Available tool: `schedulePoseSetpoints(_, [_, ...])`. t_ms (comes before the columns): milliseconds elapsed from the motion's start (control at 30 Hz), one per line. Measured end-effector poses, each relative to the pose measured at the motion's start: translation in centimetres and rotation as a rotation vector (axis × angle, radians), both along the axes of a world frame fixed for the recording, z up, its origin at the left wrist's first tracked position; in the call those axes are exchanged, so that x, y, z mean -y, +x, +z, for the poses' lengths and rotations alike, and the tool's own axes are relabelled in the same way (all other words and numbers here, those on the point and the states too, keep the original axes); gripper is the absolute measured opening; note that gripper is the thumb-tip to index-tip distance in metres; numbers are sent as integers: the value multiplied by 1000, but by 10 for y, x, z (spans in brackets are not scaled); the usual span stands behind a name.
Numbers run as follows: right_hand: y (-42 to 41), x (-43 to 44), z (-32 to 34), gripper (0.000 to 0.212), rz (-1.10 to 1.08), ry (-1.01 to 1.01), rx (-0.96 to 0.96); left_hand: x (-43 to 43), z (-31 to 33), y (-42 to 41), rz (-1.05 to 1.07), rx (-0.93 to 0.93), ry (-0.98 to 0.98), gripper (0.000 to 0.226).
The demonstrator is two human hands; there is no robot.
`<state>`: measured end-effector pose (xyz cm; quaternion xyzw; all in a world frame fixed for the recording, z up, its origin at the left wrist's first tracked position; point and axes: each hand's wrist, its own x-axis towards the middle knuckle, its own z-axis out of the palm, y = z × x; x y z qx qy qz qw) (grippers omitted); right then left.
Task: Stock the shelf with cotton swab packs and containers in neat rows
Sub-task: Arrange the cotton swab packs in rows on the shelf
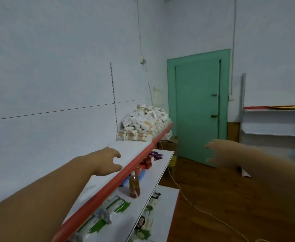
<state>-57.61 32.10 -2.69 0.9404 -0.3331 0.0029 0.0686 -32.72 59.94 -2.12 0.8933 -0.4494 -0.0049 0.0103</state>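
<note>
Our left hand [106, 159] hovers over the top shelf [134, 149], fingers spread wide and holding nothing; our right hand [220, 152], blurred, hangs in the air to its right beyond the shelf's red front edge [108, 186], fingers loosely apart, also holding nothing. The cotton swab packs [145, 123] lie heaped well ahead of the left hand at the shelf's far end against the wall [56, 67], their print too small to read. Bare white board runs from that hand to the heap.
</note>
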Motion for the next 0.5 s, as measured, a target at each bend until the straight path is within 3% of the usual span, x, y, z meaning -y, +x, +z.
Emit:
schedulePoseSetpoints(167, [50,56,-34,72,3,-4,-51,70,3,61,-22,4,-71,55])
schedulePoseSetpoints(500, [191,165,-12,71,41,6,86,209,-13,213,-60,-75,-148,64])
